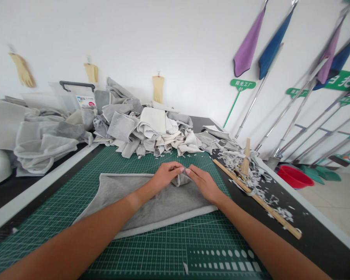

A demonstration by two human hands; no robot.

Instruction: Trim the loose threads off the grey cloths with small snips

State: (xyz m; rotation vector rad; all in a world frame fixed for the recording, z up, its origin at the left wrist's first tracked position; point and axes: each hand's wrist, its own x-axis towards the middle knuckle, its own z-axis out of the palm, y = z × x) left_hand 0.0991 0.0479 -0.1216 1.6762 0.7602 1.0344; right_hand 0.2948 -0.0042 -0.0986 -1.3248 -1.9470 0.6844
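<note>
On the cutting mat [151,249], left hand [165,177] and right hand [202,183] fingers clamp gray cloth [160,200], edges free.

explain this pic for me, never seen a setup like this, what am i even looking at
This is one picture from a camera worn on a person's head, looking down at their own bare arms. There's no machine. The left hand and right hand hold a small raised fold of grey fabric, which lies on a green gridded cutting mat. Behind it sits a heap of grey and cream fabric. To the right, a wooden strip lies among white scraps.
</note>
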